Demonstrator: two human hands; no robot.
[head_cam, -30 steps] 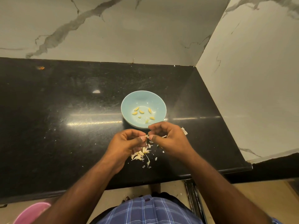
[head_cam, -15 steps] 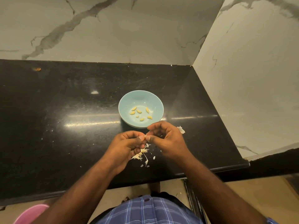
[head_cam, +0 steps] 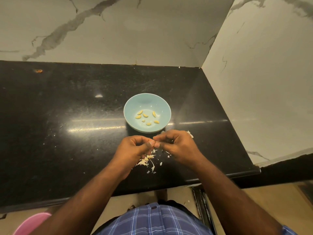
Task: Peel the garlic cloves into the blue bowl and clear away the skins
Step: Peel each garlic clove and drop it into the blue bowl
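Black bench [head_cam: 67, 133] carries the blue bowl [head_cam: 132, 106] at 12 o'clock with 7 peeled cloves [head_cam: 144, 116], as before; both hands' grip, left hand [head_cam: 133, 148] and right hand [head_cam: 177, 146], still pinches a hidden clove over the skins [head_cam: 147, 161], so peeling continues.

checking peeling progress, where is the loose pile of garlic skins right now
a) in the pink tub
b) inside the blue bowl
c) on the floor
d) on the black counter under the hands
d: the garlic skins lie on the black counter beneath the hands, while the blue bowl holds only peeled cloves.
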